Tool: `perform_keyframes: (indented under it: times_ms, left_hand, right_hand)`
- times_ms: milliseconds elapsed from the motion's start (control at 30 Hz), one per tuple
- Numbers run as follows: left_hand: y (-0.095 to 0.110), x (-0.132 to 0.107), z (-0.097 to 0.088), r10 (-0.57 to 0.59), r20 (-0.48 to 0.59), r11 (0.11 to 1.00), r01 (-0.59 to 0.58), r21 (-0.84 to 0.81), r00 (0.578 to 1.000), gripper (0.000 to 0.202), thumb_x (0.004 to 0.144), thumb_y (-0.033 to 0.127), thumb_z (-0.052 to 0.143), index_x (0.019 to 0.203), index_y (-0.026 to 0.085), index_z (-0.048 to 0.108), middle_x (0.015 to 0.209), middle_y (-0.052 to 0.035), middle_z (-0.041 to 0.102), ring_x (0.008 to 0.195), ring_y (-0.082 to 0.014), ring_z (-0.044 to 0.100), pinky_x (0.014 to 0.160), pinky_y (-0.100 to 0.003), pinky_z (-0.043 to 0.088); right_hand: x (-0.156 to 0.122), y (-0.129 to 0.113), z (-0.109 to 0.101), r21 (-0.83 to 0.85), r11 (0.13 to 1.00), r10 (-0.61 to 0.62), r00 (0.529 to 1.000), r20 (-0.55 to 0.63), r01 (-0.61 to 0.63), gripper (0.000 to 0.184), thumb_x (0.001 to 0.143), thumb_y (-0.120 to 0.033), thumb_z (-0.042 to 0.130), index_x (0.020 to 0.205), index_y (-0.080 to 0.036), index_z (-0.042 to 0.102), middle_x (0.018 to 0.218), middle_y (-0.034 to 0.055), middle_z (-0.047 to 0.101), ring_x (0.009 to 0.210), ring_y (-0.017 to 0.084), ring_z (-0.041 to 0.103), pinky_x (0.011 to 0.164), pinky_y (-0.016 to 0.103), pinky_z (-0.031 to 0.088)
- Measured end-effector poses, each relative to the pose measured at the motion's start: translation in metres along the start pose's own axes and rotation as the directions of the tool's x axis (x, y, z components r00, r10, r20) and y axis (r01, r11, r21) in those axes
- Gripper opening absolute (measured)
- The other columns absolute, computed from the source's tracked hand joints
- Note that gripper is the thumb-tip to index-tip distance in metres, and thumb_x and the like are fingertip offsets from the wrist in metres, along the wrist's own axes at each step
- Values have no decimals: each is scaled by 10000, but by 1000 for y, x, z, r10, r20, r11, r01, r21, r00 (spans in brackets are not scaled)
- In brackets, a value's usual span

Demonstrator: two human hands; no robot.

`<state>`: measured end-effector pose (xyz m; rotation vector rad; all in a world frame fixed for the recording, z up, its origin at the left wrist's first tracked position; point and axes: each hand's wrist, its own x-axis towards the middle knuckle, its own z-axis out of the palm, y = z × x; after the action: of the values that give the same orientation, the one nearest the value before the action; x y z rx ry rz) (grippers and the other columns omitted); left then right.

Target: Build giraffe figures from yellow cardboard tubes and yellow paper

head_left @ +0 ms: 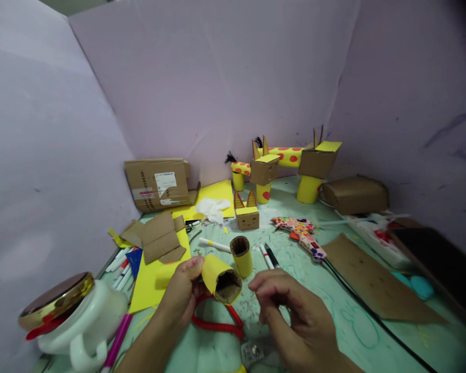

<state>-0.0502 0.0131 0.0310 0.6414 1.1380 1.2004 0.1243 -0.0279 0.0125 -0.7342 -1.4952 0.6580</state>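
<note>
The right hand [295, 316] hovers half-curled, apparently empty. The left hand [182, 296] pinches the yellow tube [217, 274]; gentle pressure should avoid crushing it.

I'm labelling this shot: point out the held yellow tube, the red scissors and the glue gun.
yellow tube [213, 269], head view, outer yellow wall.
red scissors [217, 326], head view, handle loop.
glue gun [299, 228], head view, patterned body.
</note>
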Motion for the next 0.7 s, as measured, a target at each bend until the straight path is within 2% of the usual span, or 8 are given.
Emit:
perform_keyframes:
  times_ms: [67, 167, 267, 333, 400, 567, 633, 700]
  left_hand:
    - [1, -1, 0, 0, 8, 1000, 0, 3, 1000, 239, 548, 229, 780, 558, 123, 566, 466, 37, 555, 411, -67, 475, 419, -173, 384]
    - [1, -1, -1, 4, 17, 1000, -4, 6, 1000, 279, 497, 239, 811, 553, 122, 564, 463, 39, 557, 412, -63, 476, 416, -165, 381]
    - [-1, 1, -2, 9, 16, 1000, -9, 12, 1000, 317, 474, 281, 831, 569, 117, 578, 492, 24, 589, 435, -69, 504, 428, -163, 399]
    - [-3, 2, -3, 9, 15, 1000, -10, 16, 1000, 342, 457, 306, 842, 569, 114, 582, 502, 17, 601, 445, -73, 516, 433, -163, 408]
    - [-4, 3, -3, 8, 14, 1000, -8, 18, 1000, 363, 443, 328, 851, 567, 116, 585, 506, 16, 605, 450, -75, 520, 435, -163, 416]
    - [-4, 0, 0, -1, 19, 1000, 1, 25, 1000, 366, 454, 358, 855, 568, 124, 597, 507, 23, 591, 455, -75, 516, 435, -167, 429]
    - [-3, -3, 0, 7, 25, 1000, -7, 20, 1000, 353, 477, 368, 848, 588, 130, 611, 531, 25, 589, 478, -76, 518, 458, -173, 445]
    - [0, -7, 0, 20, 65, 1000, -21, 0, 998, 349, 508, 384, 834, 668, 137, 647, 603, 17, 606, 515, -81, 519, 488, -189, 462]
  right_hand:
    - [0, -2, -1, -31, 1000, -6, 1000, 15, 7, 216, 792, -30, 495, 845, -234, 546, 827, 43, 641, 655, 141, 609, 496, 216, 498]
    - [-3, -3, -3, -157, 987, -39, 998, 52, 46, 223, 773, -59, 564, 901, -240, 538, 781, 26, 663, 561, 129, 606, 500, 229, 498]
    - [-5, -3, -3, -281, 933, -202, 973, 109, 225, 291, 752, -109, 627, 995, -240, 534, 671, -13, 669, 453, 117, 583, 500, 239, 476]
    - [-4, -1, -3, -284, 887, -320, 928, 189, 364, 298, 768, -154, 624, 1045, -211, 531, 641, -10, 673, 450, 126, 592, 472, 234, 446]
    - [-3, 1, -2, -264, 864, -361, 894, 266, 428, 282, 805, -191, 595, 1078, -178, 524, 650, 10, 682, 475, 133, 610, 447, 225, 425]
    - [0, 5, -1, -295, 871, -288, 895, 340, 392, 174, 868, -175, 495, 1029, -157, 557, 677, 48, 681, 517, 145, 625, 454, 219, 430]
    - [-1, 6, -2, -298, 875, -294, 907, 302, 383, 152, 852, -141, 474, 959, -157, 581, 662, 53, 674, 512, 147, 618, 452, 222, 427]
    - [-1, 5, -3, -261, 923, -234, 950, 205, 283, 126, 827, -127, 491, 891, -164, 593, 656, 49, 669, 526, 145, 625, 466, 213, 441]
